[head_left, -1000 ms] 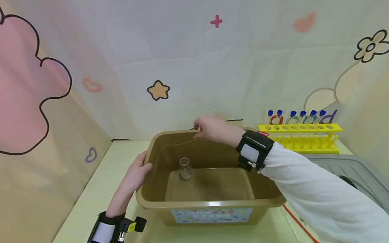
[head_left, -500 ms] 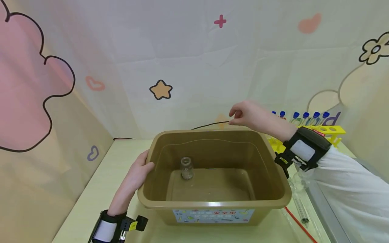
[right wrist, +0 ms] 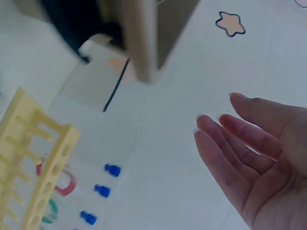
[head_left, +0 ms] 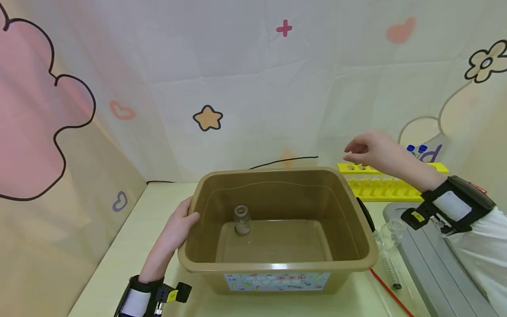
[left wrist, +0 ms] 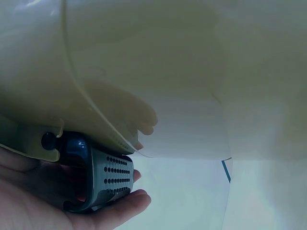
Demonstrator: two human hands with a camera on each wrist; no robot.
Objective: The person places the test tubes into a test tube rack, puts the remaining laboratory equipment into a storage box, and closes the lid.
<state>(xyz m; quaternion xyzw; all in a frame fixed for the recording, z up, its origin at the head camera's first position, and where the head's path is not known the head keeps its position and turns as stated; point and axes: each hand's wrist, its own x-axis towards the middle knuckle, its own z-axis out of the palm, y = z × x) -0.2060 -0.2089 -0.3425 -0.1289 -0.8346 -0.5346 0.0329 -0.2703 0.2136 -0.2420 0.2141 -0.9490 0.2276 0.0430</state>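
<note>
My left hand (head_left: 178, 226) holds the left rim of a brown plastic storage tub (head_left: 277, 266), its thumb over the edge. In the left wrist view, its fingers lie around a dark side handle (left wrist: 115, 175) with rows of small holes. Inside the tub, toward the left, a small clear glass jar (head_left: 243, 220) stands upright. My right hand (head_left: 374, 152) is in the air right of the tub, in front of the yellow test tube rack (head_left: 380, 190). Its fingers are loosely bent and hold nothing in the right wrist view.
Blue-capped test tubes (head_left: 422, 149) stand in the rack, partly hidden by my right hand. A grey ridged lid (head_left: 431, 264) lies at the right. Between it and the tub are a syringe (head_left: 391, 270), clear glassware (head_left: 392, 233) and a red rod (head_left: 390, 290).
My right hand has moved right, from over the tub's back rim to in front of the rack. The left hand stays on the tub, and the tub has kept its place.
</note>
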